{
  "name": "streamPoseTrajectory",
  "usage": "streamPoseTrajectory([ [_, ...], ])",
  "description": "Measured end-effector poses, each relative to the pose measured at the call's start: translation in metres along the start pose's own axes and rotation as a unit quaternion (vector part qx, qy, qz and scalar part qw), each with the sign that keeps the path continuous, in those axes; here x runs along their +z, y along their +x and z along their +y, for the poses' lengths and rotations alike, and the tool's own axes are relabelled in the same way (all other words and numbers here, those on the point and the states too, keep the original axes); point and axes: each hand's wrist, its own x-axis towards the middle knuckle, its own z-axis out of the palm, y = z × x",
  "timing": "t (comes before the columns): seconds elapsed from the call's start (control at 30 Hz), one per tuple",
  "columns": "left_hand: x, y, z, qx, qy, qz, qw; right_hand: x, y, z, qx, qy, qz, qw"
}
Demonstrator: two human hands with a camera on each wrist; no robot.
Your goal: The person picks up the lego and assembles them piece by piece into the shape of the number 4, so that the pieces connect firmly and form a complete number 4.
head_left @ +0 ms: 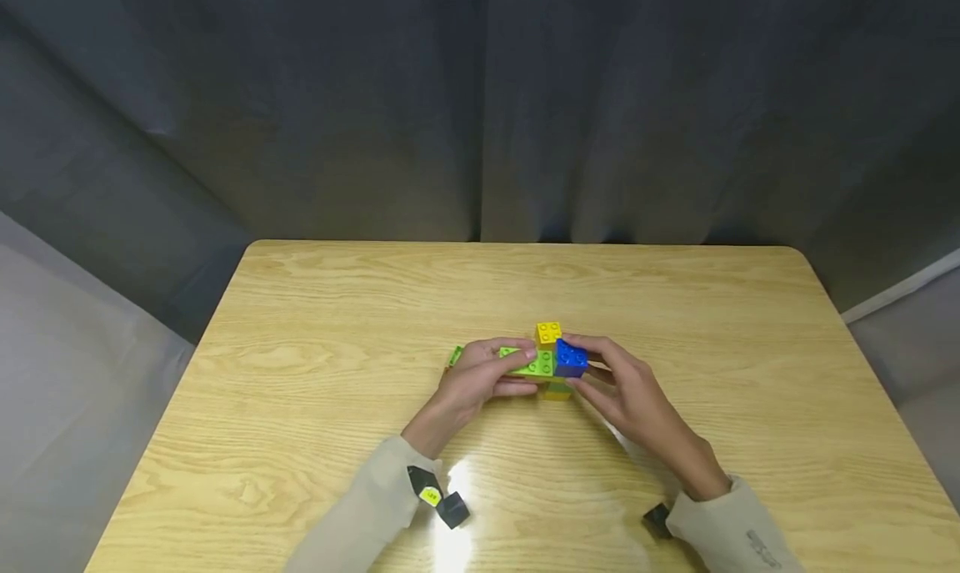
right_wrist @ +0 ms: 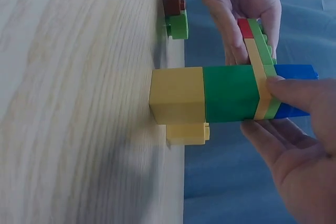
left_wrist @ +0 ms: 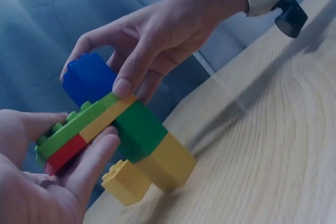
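Note:
On the table stands a stack of toy building bricks: a yellow brick point(right_wrist: 177, 95) below a dark green brick point(right_wrist: 231, 93), then a thin orange-yellow plate point(right_wrist: 258, 77) and a long light green plate point(left_wrist: 71, 128). A red plate point(left_wrist: 64, 153) lies under the light green one's overhanging end. My left hand point(head_left: 476, 373) pinches that end between thumb and fingers. At the other end a blue brick point(head_left: 571, 359) sits on top of the light green plate. My right hand point(head_left: 630, 394) holds the blue brick, its thumb against the plate's edge.
A separate yellow brick point(head_left: 548, 333) stands on the table just behind the stack. Past my left hand, a light green brick point(right_wrist: 178, 26) and a brown brick point(right_wrist: 171, 0) sit together. Dark curtains point(head_left: 480, 106) hang beyond the table's far edge point(head_left: 420, 242).

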Motion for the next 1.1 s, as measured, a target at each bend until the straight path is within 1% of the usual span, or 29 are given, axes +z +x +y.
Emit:
streamPoseTrajectory([
  [0.1,-0.002,0.001,0.000,0.003,0.005,-0.008,1.0000,-0.003,0.000,0.000,0.007,-0.007,0.001,0.9999],
  [0.2,-0.006,0.005,0.000,0.020,0.023,0.003,0.9995,-0.005,-0.001,0.002,0.019,-0.016,0.003,0.9997],
  [0.3,-0.009,0.013,0.001,0.048,0.044,0.033,0.9973,-0.007,-0.002,0.003,0.022,-0.015,0.007,0.9996],
  [0.4,-0.014,0.025,-0.001,0.086,0.082,0.064,0.9908,-0.008,-0.003,0.005,0.016,-0.008,0.013,0.9998],
  [0.47,-0.015,0.034,-0.004,0.100,0.115,0.085,0.9847,-0.008,-0.003,0.006,0.017,-0.005,0.013,0.9998],
  [0.53,-0.016,0.044,-0.009,0.107,0.132,0.094,0.9810,-0.008,-0.003,0.006,0.019,-0.004,0.012,0.9997],
  [0.57,-0.016,0.048,-0.012,0.106,0.134,0.098,0.9804,-0.008,-0.003,0.006,0.021,-0.004,0.010,0.9997],
  [0.67,-0.013,0.057,-0.017,0.102,0.141,0.098,0.9798,-0.009,-0.002,0.006,0.020,0.000,0.008,0.9998],
  [0.7,-0.011,0.059,-0.018,0.103,0.132,0.094,0.9814,-0.009,-0.002,0.006,0.017,0.003,0.008,0.9998],
  [0.73,-0.010,0.060,-0.018,0.102,0.123,0.092,0.9828,-0.009,-0.002,0.006,0.015,0.005,0.009,0.9998],
  [0.9,-0.003,0.062,-0.017,0.095,0.118,0.083,0.9850,-0.009,-0.003,0.006,0.008,0.011,0.013,0.9998],
  [1.03,-0.005,0.062,-0.018,0.098,0.177,0.078,0.9763,-0.007,-0.003,0.005,0.004,0.016,0.012,0.9998],
  [1.1,-0.006,0.061,-0.018,0.104,0.182,0.075,0.9748,-0.006,-0.003,0.005,0.005,0.018,0.010,0.9998],
])
